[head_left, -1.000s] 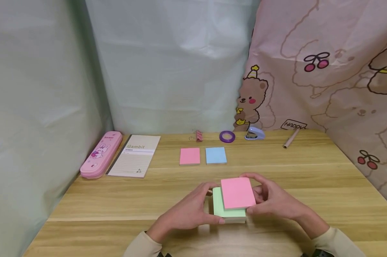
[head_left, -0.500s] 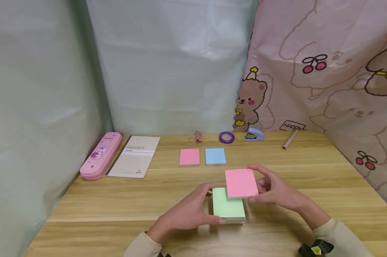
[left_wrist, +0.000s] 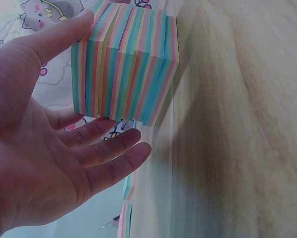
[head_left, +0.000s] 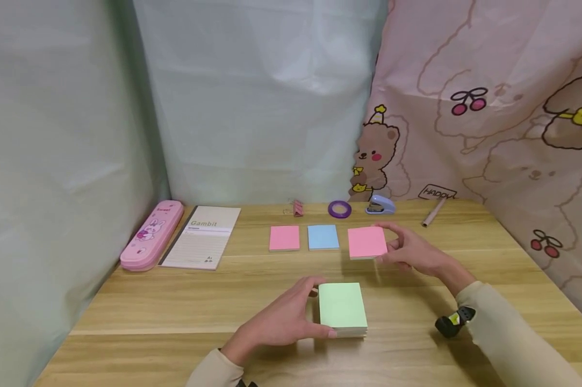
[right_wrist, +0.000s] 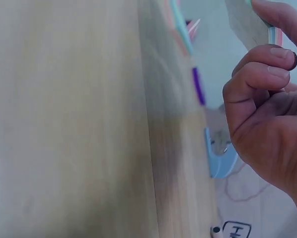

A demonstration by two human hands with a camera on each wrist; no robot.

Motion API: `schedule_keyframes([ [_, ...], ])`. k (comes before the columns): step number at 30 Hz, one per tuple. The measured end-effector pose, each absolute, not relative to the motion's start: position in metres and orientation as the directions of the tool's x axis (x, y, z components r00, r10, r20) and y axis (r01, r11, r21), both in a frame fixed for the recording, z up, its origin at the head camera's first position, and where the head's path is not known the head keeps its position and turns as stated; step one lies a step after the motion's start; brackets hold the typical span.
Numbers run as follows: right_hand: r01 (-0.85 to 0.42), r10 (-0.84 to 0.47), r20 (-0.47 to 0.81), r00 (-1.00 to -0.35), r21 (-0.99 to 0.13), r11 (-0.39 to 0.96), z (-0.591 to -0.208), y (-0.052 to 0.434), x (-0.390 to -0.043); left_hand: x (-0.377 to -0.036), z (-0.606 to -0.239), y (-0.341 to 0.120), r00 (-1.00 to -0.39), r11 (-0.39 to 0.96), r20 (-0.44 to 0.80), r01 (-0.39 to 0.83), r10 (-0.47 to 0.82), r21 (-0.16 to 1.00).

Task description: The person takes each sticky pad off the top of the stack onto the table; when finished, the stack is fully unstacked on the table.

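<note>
The left hand (head_left: 281, 322) is steadying the block of notes (head_left: 342, 310) at 6 o'clock on the table (head_left: 150, 301), fingers straight against its side. The right hand (head_left: 411, 251) is pinching a pink pad (head_left: 366, 242) toward 1 o'clock; lowering it flat, edges parallel to the blue pad (head_left: 323, 237), looks best.

Held pad (head_left: 366, 242): pink top
Stacked block (head_left: 342, 306): green top; striped pink, blue, green, yellow sides
Curtain (head_left: 489, 107): pink, bear-and-cherry print

- Bare tabletop (head_left: 174, 301) lies left and right of the block (head_left: 342, 312); wide room there
- Far edge is crowded: tape (head_left: 339, 209), stapler (head_left: 381, 205), pads (head_left: 284, 237)
- Curtains (head_left: 489, 107) wall in the right and rear
</note>
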State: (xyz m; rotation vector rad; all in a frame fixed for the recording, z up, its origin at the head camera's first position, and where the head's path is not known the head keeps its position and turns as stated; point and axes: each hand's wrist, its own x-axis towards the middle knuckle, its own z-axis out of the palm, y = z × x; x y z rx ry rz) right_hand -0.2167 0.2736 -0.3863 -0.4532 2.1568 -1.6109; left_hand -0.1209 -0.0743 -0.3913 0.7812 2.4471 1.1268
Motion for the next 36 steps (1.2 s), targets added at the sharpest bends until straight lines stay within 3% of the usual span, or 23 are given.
schedule_keyframes([
  [13,0.079,-0.400,-0.268,-0.876,-0.900,0.429,-0.404,0.268,-0.263,-0.123,-0.393,-0.075,-0.788,0.536,-0.080,0.337,0.611,0.774],
  [21,0.123,-0.414,-0.330,-0.848,-0.883,0.453,-0.402,0.265,-0.277,-0.122,-0.393,-0.076,-0.787,0.535,-0.074,0.343,0.612,0.772],
  [32,0.142,-0.430,-0.347,-0.833,-0.886,0.441,-0.397,0.266,-0.281,-0.122,-0.394,-0.076,-0.790,0.542,-0.069,0.352,0.610,0.763],
  [36,0.078,-0.437,-0.285,-0.853,-0.898,0.434,-0.388,0.271,-0.273,-0.122,-0.393,-0.076,-0.789,0.549,-0.071,0.356,0.610,0.756],
])
